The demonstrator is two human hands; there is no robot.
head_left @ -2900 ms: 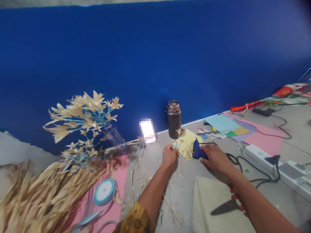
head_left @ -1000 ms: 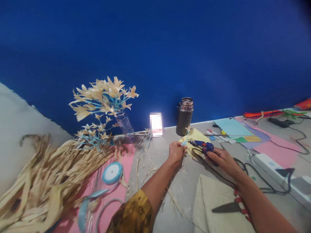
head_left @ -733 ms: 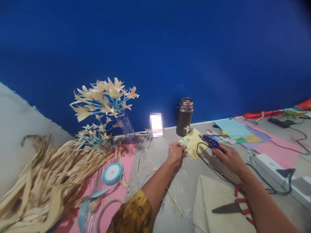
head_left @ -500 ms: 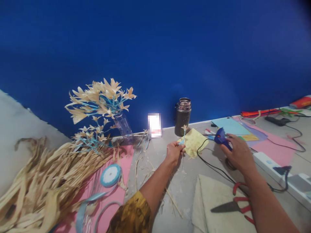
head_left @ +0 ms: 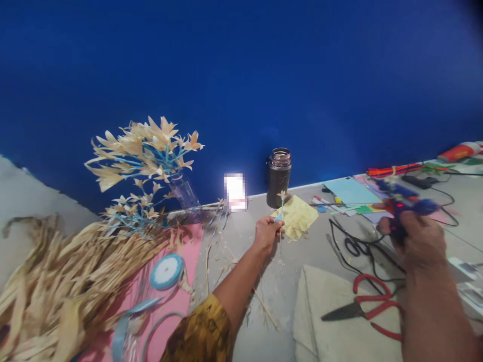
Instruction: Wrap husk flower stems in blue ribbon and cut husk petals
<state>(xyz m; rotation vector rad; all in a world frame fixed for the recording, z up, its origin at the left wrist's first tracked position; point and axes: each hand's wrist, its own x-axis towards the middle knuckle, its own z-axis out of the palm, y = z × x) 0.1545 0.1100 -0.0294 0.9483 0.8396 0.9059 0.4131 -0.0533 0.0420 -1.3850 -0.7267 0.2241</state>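
Note:
My left hand pinches a small artificial flower by its thin stem. The flower has pale petals, and light blue ribbon shows at my fingertips. Off to the right, my right hand is wrapped round a blue glue gun, smeared by motion, with a small red light glowing on it. Black cord loops beside it. Just beyond my left hand lies a crumpled yellow sheet. A spool of light blue ribbon rests on pink paper to the left.
A dark open flask stands by the blue wall. Finished flowers fill a clear vase, behind a heap of dried husks. Red-handled scissors lie on folded cloth. Coloured papers are at the right.
My right hand has closed round the glue gun and lifted it rightward; its cord has shifted. My left hand still holds the flower. The view has turned slightly right.

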